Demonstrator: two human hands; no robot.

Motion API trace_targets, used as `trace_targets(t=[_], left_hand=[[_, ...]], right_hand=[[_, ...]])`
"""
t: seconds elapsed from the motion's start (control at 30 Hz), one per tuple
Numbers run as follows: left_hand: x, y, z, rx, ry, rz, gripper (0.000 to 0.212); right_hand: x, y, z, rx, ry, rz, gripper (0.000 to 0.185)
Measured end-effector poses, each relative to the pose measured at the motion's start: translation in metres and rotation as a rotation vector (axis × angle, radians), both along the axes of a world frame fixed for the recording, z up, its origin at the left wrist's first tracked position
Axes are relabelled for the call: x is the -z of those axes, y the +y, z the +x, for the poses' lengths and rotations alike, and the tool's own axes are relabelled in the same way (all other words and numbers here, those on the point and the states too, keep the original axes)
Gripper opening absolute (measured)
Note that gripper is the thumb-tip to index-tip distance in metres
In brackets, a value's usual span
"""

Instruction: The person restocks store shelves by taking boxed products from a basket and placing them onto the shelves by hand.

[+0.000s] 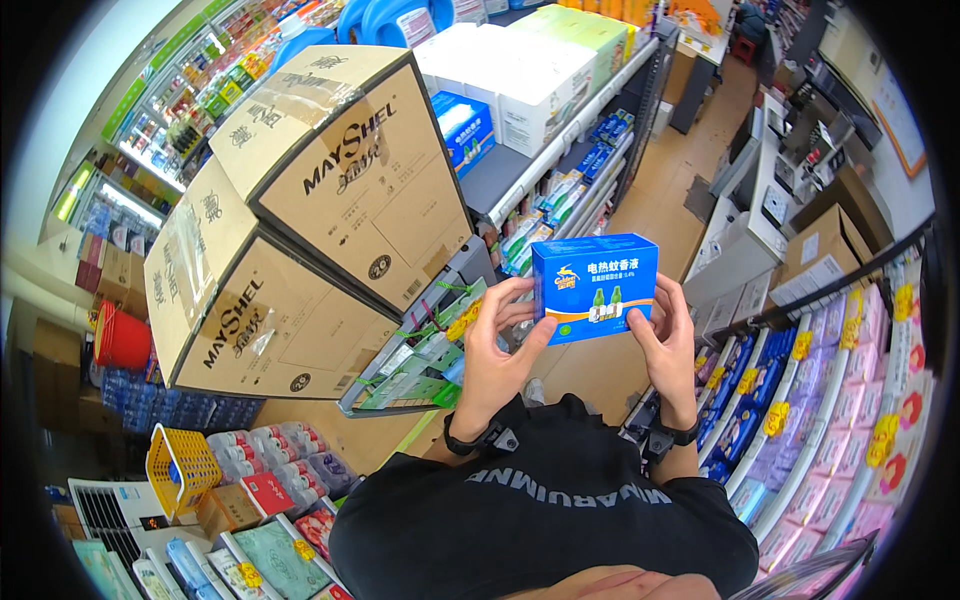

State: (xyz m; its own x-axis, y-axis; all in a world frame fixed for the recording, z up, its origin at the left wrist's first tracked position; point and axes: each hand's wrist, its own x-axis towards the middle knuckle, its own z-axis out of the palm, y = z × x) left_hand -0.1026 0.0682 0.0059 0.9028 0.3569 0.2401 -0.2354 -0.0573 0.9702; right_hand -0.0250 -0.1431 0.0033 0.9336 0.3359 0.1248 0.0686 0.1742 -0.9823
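Observation:
I hold a blue mosquito-repellent carton (592, 277) up before my chest, its printed front facing me. The front bears writing and a picture of small green-topped bottles. My left hand (506, 322) grips the carton's left side, thumb on the lower front corner. On the opposite side my right hand (664, 330) grips it the same way, with its fingers partly hidden behind. A similar blue carton (465, 133) rests on the shelf top (499, 176) ahead, beside white boxes (517, 82).
Two large cardboard cartons (367, 180) are stacked on the shelf end at left. Packed shelves (795, 427) curve along my right. A counter (772, 202) with devices stands beyond them. The aisle floor (660, 195) runs ahead. A yellow basket (180, 469) sits at lower left.

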Motion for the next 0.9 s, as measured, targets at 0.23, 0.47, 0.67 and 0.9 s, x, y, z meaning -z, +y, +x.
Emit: trace_targets(t=[0.23, 0.47, 0.67, 0.9], left_hand=[[0.005, 0.006, 0.051, -0.217, -0.065, 0.193, 0.066], [0.019, -0.005, 0.11, -0.529, -0.08, 0.136, 0.058], [0.03, -0.006, 0.163, -0.812, -0.17, 0.139, 0.06], [0.036, -0.002, 0.205, -1.081, -0.238, 0.225, 0.06]], right_hand=[[0.008, 0.038, 0.076, -0.061, -0.068, -0.017, 0.054], [0.014, 0.084, 0.164, -0.105, -0.387, -0.166, 0.049], [0.005, 0.114, 0.223, -0.206, -0.761, -0.27, 0.058], [0.013, 0.129, 0.258, -0.487, -0.683, -0.053, 0.07]])
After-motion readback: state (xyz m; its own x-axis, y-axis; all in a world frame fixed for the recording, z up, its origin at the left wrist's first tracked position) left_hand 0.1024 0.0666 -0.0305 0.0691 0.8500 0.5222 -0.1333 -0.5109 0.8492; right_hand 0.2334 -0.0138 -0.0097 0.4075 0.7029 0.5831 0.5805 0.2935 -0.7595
